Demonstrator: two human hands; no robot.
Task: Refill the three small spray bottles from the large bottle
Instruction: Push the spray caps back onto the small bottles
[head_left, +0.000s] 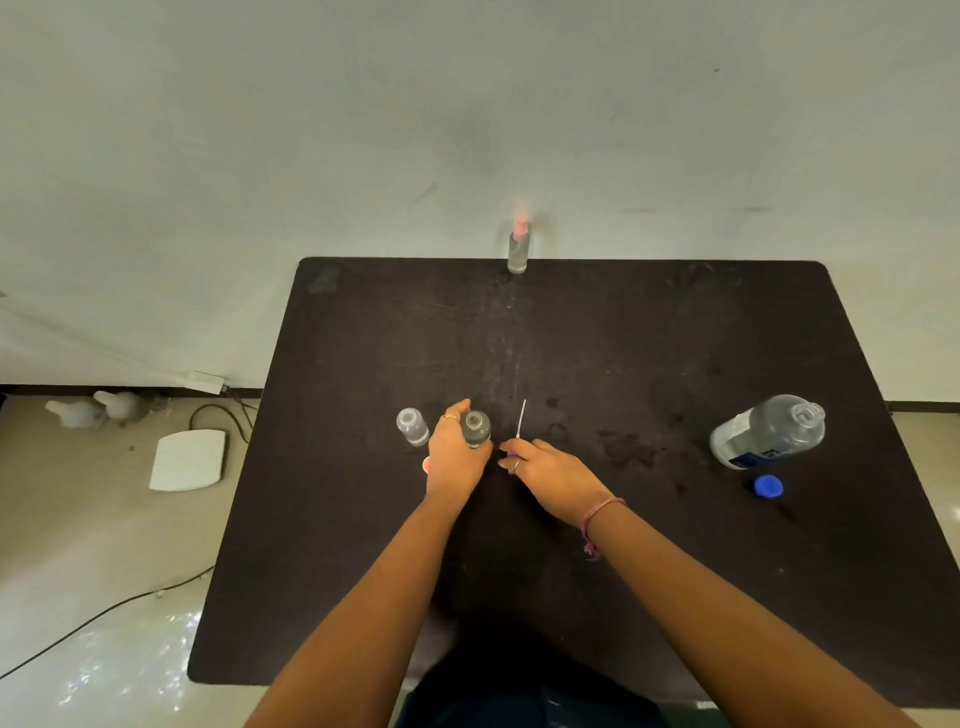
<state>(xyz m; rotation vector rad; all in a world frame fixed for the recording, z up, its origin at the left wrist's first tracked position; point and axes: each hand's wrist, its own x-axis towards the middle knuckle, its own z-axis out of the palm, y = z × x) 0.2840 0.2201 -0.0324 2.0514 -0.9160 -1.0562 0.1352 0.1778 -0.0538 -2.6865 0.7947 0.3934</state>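
On the dark table (649, 332) my left hand (453, 454) grips an uncapped small clear bottle (476, 427) that stands upright. A second uncapped small bottle (412, 426) stands just to its left, untouched. My right hand (545, 470) pinches a spray head whose thin white dip tube (521, 418) points away from me, close to the held bottle. A third small bottle (518, 249) with a pink spray top stands at the table's far edge. The large clear bottle (769, 430) stands uncapped at the right, with its blue cap (768, 486) lying in front of it.
A pale wall rises behind the table. On the floor to the left lie a white flat device (188, 460), black cables (218, 415) and some pale objects (96, 409) by the wall.
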